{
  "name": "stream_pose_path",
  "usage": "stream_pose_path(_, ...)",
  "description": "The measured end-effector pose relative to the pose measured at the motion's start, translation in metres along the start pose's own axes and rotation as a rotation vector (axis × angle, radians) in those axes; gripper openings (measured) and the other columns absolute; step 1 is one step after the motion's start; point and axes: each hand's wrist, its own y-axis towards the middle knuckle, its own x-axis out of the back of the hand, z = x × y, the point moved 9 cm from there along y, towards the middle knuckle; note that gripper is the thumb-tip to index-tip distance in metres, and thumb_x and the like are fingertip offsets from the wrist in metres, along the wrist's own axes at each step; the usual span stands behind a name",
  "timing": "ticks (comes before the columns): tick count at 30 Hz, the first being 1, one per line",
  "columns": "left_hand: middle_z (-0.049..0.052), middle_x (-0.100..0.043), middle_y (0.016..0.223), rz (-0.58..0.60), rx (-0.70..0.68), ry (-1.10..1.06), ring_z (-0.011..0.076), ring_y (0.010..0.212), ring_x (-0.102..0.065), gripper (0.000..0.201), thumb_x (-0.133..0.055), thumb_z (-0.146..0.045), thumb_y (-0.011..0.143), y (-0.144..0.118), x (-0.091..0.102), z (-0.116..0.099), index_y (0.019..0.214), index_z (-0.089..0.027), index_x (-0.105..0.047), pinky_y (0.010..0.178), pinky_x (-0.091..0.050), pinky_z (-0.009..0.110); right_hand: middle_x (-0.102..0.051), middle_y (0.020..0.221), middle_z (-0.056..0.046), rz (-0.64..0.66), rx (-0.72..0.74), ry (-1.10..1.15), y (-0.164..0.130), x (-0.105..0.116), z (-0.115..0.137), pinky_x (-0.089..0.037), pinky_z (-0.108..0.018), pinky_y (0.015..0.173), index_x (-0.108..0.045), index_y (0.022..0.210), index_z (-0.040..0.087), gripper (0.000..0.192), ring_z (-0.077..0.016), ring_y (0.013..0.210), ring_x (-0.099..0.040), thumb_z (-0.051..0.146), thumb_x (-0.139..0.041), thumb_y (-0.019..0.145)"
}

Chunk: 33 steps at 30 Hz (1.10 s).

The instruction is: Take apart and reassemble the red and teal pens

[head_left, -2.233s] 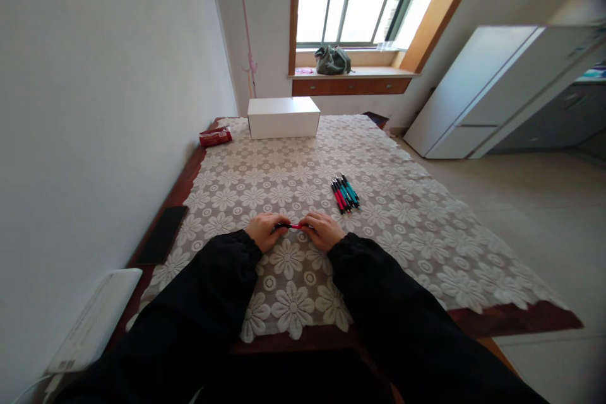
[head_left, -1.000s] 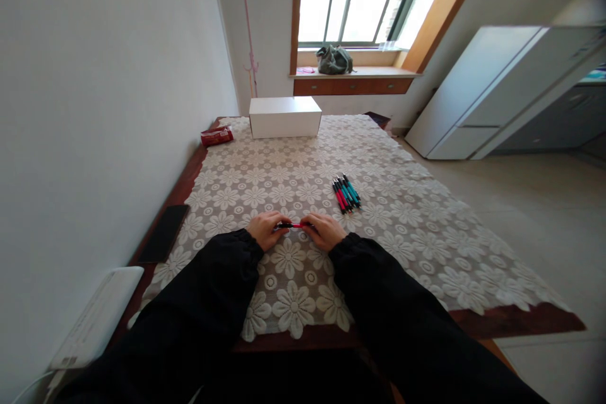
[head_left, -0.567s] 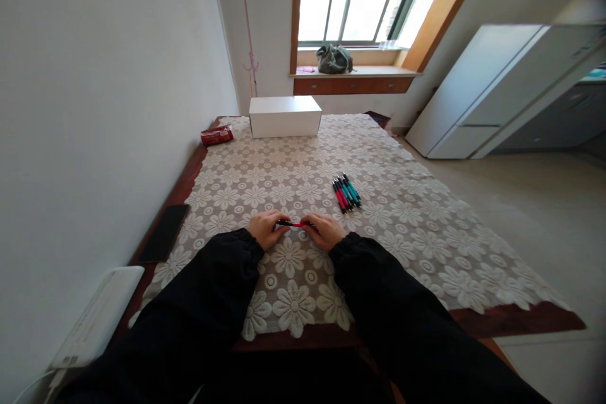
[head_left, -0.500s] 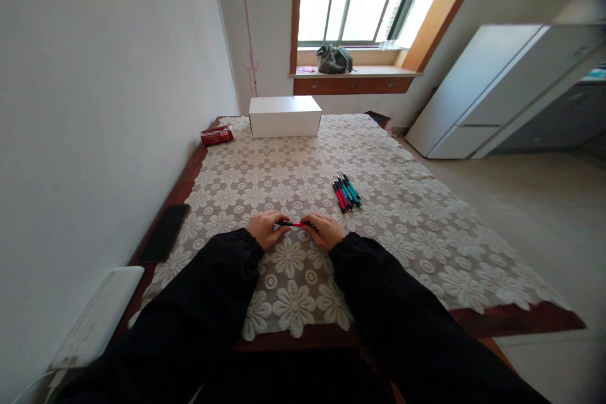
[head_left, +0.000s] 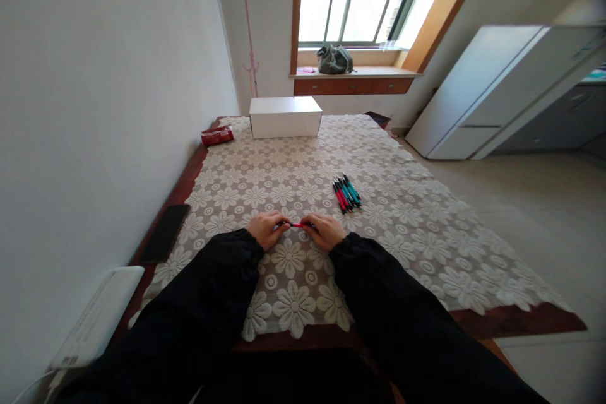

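Note:
Between my two hands a red and black pen (head_left: 296, 225) lies level, just over the lace tablecloth (head_left: 292, 306). My left hand (head_left: 266, 229) is closed on its black end, and my right hand (head_left: 324, 230) pinches the red end. Fingers cover both tips. Beyond my right hand, several pens (head_left: 346, 194) with red, teal and black barrels lie side by side in a bunch on the cloth.
A white box (head_left: 285, 117) stands at the table's far end, with a red packet (head_left: 217, 136) to its left. Along the left edge are a dark flat phone-like object (head_left: 165, 233) and a white device (head_left: 99, 317) with a cable. The wall borders that side.
My left fingers have slid slightly right along the pen, covering more of its black part. My right hand and the bunch of pens have stayed in place.

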Motion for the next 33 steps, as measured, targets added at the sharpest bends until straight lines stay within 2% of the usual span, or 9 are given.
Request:
stream_pose_path(5,0.003,-0.068,0.097,-0.024,-0.005,-0.042,0.0162,0.085,-0.063,0.021,-0.059,-0.037,0.090,-0.0011,0.0013,0.0008,0.102,-0.024,-0.069,0.076,-0.051,0.027,-0.067,0.095,-0.004,0.007,0.001,0.001,-0.0001,-0.0002,0.0002,-0.045,-0.028,0.076,-0.061,0.101,0.022,0.012,-0.0176,0.085,-0.062,0.025,-0.052,0.095)
stream_pose_path(15,0.003,-0.066,0.099,-0.043,-0.010,-0.035,0.0166,0.088,-0.064,0.022,-0.062,-0.038,0.088,-0.0018,0.0017,0.0005,0.103,-0.024,-0.068,0.077,-0.051,0.027,-0.068,0.095,-0.004,0.009,-0.011,0.002,-0.0004,0.0005,0.0005,-0.044,-0.027,0.076,-0.062,0.101,0.021,0.013,-0.0173,0.085,-0.062,0.025,-0.050,0.095)
stream_pose_path(21,0.004,-0.067,0.099,-0.062,0.012,0.017,0.0182,0.091,-0.063,0.029,-0.051,-0.044,0.094,-0.0014,0.0051,0.0000,0.103,-0.023,-0.068,0.081,-0.049,0.031,-0.068,0.095,-0.005,0.009,-0.025,0.005,-0.0005,0.0000,-0.0025,-0.044,-0.028,0.076,-0.062,0.101,0.021,0.013,-0.0184,0.086,-0.062,0.025,-0.051,0.095)
stream_pose_path(25,0.005,-0.067,0.099,-0.062,0.010,0.043,0.0178,0.089,-0.063,0.033,-0.044,-0.043,0.097,-0.0006,0.0056,0.0007,0.094,-0.022,-0.069,0.080,-0.048,0.030,-0.068,0.095,-0.005,0.014,-0.027,0.005,-0.0004,0.0000,-0.0022,-0.044,-0.028,0.077,-0.062,0.101,0.022,0.013,-0.0183,0.086,-0.062,0.026,-0.051,0.095)
stream_pose_path(33,0.003,-0.069,0.091,-0.049,0.049,0.053,0.0177,0.082,-0.063,0.021,-0.057,-0.039,0.090,-0.0013,0.0027,0.0038,0.095,-0.022,-0.067,0.078,-0.048,0.030,-0.067,0.096,-0.004,0.022,-0.022,-0.003,-0.0003,0.0000,-0.0010,-0.043,-0.027,0.077,-0.062,0.102,0.021,0.014,-0.0176,0.085,-0.061,0.025,-0.050,0.095)
